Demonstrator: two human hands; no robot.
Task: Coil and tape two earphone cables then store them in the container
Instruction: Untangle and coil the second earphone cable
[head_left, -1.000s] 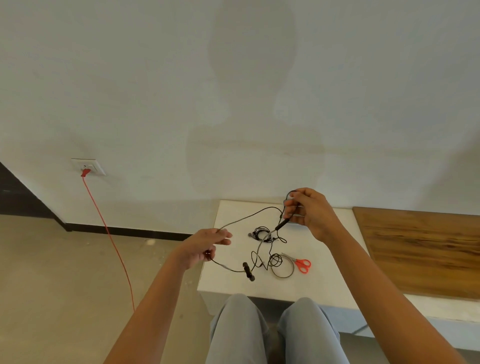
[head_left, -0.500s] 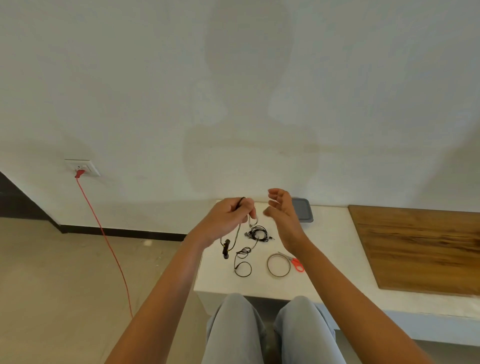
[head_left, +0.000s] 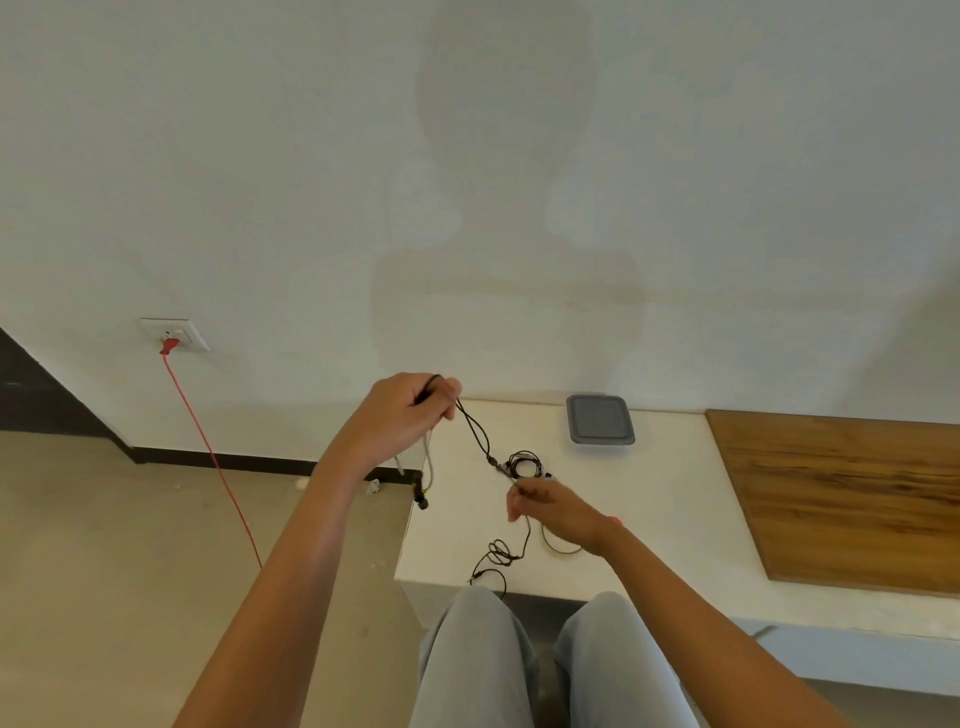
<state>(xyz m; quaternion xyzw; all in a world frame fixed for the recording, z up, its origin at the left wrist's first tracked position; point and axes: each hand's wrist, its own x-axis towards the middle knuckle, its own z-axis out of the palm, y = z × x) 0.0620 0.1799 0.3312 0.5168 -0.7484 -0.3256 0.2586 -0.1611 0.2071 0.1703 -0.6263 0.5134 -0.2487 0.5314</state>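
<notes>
**Over the surface's left edge, one cable held between both hands**

Above the left edge of the white surface (head_left: 675, 525), the left hand (head_left: 402, 415) is raised, its fingers curled tight round a black cable (head_left: 475, 428). Pale strands (head_left: 428, 457) hang from under this fist. They end in a dark end piece (head_left: 422, 501) that dangles just off the left edge.

From the fist the cable runs down and to the right in a straight doubled line to the right hand (head_left: 558, 512). That hand hovers low over the middle of the surface and pinches the cable at its fingertips. Below it the cable drops into loose loops (head_left: 498, 553) by the near edge, and its tail reaches the person's knees.

A second earphone (head_left: 524, 464) lies in a small black tangle on the surface, just beyond the right hand. The container (head_left: 600, 418), grey with its lid on, sits at the far edge against the wall, well apart from both hands. A thin pale ring (head_left: 561, 549) lies partly under the right wrist. A wooden board (head_left: 841, 493) covers the right end of the surface. On the wall to the left, a red cord (head_left: 208, 452) hangs from a socket (head_left: 174, 331) to the floor.
</notes>
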